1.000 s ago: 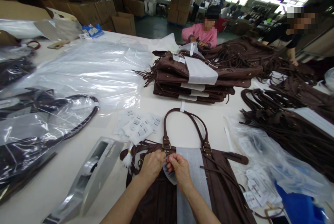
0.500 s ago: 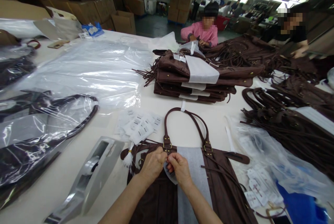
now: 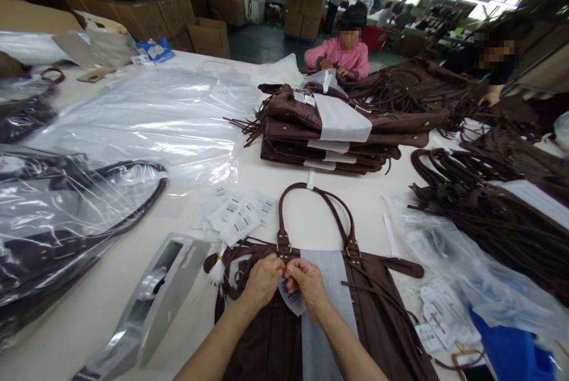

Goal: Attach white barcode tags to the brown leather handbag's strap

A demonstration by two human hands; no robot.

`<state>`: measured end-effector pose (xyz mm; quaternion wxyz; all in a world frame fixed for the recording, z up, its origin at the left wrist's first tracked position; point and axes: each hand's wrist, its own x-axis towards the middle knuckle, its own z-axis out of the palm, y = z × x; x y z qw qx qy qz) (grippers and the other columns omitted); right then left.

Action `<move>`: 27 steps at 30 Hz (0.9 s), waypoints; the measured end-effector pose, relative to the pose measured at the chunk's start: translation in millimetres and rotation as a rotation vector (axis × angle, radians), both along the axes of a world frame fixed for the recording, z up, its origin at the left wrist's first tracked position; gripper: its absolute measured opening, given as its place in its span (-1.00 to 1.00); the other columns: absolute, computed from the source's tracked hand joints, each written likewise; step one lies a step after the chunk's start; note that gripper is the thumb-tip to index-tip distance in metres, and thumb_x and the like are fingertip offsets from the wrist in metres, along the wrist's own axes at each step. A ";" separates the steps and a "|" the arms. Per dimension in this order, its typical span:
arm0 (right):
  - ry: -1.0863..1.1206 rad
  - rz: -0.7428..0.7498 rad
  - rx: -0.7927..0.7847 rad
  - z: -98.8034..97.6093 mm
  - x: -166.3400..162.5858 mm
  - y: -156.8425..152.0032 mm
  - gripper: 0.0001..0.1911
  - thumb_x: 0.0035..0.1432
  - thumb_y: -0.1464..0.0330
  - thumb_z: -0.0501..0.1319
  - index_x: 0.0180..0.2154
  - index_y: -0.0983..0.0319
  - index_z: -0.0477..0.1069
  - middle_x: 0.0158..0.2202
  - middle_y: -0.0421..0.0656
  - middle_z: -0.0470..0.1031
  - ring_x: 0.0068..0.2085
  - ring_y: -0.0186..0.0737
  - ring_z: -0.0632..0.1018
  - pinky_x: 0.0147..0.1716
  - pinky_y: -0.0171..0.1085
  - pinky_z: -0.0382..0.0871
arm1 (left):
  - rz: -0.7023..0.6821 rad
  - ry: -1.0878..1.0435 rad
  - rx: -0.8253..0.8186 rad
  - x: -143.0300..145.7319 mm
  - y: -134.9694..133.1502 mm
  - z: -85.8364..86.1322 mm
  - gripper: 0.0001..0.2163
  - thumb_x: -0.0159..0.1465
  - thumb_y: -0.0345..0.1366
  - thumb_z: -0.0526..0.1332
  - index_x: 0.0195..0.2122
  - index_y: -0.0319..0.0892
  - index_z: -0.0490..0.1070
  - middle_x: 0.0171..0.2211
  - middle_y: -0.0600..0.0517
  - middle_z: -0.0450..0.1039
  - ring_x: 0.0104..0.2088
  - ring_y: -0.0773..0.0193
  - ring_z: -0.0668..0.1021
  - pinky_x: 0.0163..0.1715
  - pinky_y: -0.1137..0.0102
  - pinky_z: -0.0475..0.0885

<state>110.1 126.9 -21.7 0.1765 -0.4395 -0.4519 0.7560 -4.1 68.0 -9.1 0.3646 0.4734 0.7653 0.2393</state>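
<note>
A dark brown handbag [image 3: 275, 327] lies flat in front of me, its looped handles [image 3: 284, 206] pointing away. Down its middle runs a strip of pale wrapping paper [image 3: 326, 286]. My left hand [image 3: 265, 279] and my right hand [image 3: 306, 285] meet fingertip to fingertip just below the left handle's buckle. Both are closed in a pinch. A grey-white hang tag [image 3: 292, 299] with print dangles beneath the fingers, its top hidden by them. Whatever thin piece is between the left fingertips is too small to tell.
Left of the bag are a grey tape dispenser [image 3: 146, 304], white barcode labels [image 3: 237, 215] and a bundle of white tag fasteners [image 3: 217, 268]. Stacked wrapped bags [image 3: 288, 123] stand ahead. A plastic-covered bag [image 3: 66, 233] lies left; more tags [image 3: 438, 316] lie right. Two people work across the table.
My hands stay pinched together at the same spot; the hang tag shows slightly more. The co-worker at the far right has leaned and lowered an arm.
</note>
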 end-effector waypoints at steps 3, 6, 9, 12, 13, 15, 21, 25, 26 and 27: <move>0.034 -0.008 -0.041 0.4 -0.2 1.0 -0.71 -0.21 0.21 0.26 -0.51 0.28 0.30 -0.67 -0.27 0.37 -0.71 -0.47 0.30 -0.74 -0.47 0.16 | -0.007 -0.064 0.051 -1.5 -0.2 -5.4 -0.83 0.04 -0.46 -0.02 -0.55 -0.19 0.33 -0.46 0.06 0.34 -0.41 0.38 0.40 -0.38 0.51 0.24; 0.060 -0.008 -0.052 0.7 -0.4 1.6 -0.71 -0.22 0.23 0.28 -0.48 0.27 0.28 -0.63 -0.26 0.39 -0.71 -0.46 0.32 -0.75 -0.48 0.16 | -0.023 -0.101 0.079 -3.6 -0.2 -6.9 -0.84 0.01 -0.47 -0.02 -0.59 -0.20 0.32 -0.48 0.06 0.33 -0.43 0.38 0.39 -0.40 0.50 0.24; 0.061 0.015 -0.052 -0.1 0.0 2.7 -0.71 -0.21 0.23 0.28 -0.50 0.27 0.26 -0.63 -0.26 0.40 -0.71 -0.46 0.32 -0.76 -0.48 0.15 | -0.046 -0.165 0.105 -4.9 1.1 -5.2 -0.84 0.00 -0.46 -0.04 -0.62 -0.21 0.29 -0.50 0.06 0.33 -0.46 0.39 0.38 -0.43 0.50 0.24; 0.054 0.030 -0.061 -2.3 0.2 4.7 -0.70 -0.22 0.22 0.28 -0.50 0.28 0.26 -0.63 -0.26 0.40 -0.71 -0.46 0.32 -0.77 -0.48 0.16 | -0.062 -0.207 0.109 -4.6 2.9 -4.5 -0.83 -0.01 -0.46 -0.05 -0.62 -0.21 0.28 -0.51 0.06 0.33 -0.47 0.39 0.38 -0.44 0.50 0.24; 0.052 0.033 -0.065 -3.1 0.1 5.3 -0.69 -0.22 0.21 0.29 -0.50 0.28 0.26 -0.64 -0.26 0.40 -0.72 -0.46 0.32 -0.77 -0.48 0.16 | -0.059 -0.203 0.106 -4.3 3.2 -4.7 -0.83 0.00 -0.46 -0.05 -0.62 -0.21 0.28 -0.51 0.06 0.32 -0.47 0.38 0.38 -0.44 0.49 0.24; 0.046 0.028 -0.074 -4.1 -0.5 5.5 -0.66 -0.24 0.19 0.30 -0.51 0.28 0.26 -0.64 -0.26 0.39 -0.71 -0.45 0.32 -0.77 -0.47 0.18 | -0.038 -0.180 0.102 -3.4 3.2 -5.2 -0.83 0.01 -0.46 -0.05 -0.61 -0.21 0.29 -0.51 0.06 0.32 -0.45 0.37 0.38 -0.42 0.48 0.24; -0.028 -0.083 -0.063 -3.7 1.8 -4.7 -0.61 -0.25 0.11 0.29 -0.51 0.28 0.29 -0.59 -0.23 0.41 -0.64 -0.41 0.40 -0.68 -0.44 0.28 | 0.050 -0.164 0.106 -0.5 0.0 -3.1 -0.84 0.04 -0.43 -0.04 -0.59 -0.20 0.30 -0.52 0.07 0.28 -0.44 0.36 0.38 -0.40 0.47 0.23; -0.068 -0.137 -0.063 -3.5 4.6 -11.5 -0.60 -0.26 0.10 0.29 -0.48 0.29 0.32 -0.61 -0.22 0.40 -0.63 -0.40 0.39 -0.65 -0.42 0.29 | 0.066 -0.159 0.107 0.7 -1.6 -0.5 -0.84 0.06 -0.41 -0.03 -0.56 -0.19 0.31 -0.51 0.08 0.27 -0.45 0.36 0.37 -0.40 0.46 0.23; -0.078 -0.142 -0.064 -3.3 4.4 -12.2 -0.60 -0.26 0.10 0.29 -0.49 0.29 0.32 -0.62 -0.22 0.39 -0.64 -0.41 0.39 -0.66 -0.43 0.28 | 0.063 -0.160 0.107 0.5 -1.9 0.3 -0.84 0.06 -0.41 -0.03 -0.56 -0.19 0.31 -0.51 0.08 0.27 -0.44 0.36 0.37 -0.39 0.45 0.23; -0.085 -0.144 -0.062 -3.1 3.8 -12.7 -0.60 -0.26 0.10 0.29 -0.50 0.30 0.32 -0.63 -0.22 0.39 -0.65 -0.41 0.38 -0.68 -0.44 0.25 | 0.058 -0.166 0.105 0.2 -2.3 1.1 -0.84 0.06 -0.41 -0.03 -0.56 -0.19 0.30 -0.51 0.08 0.28 -0.44 0.36 0.37 -0.39 0.45 0.24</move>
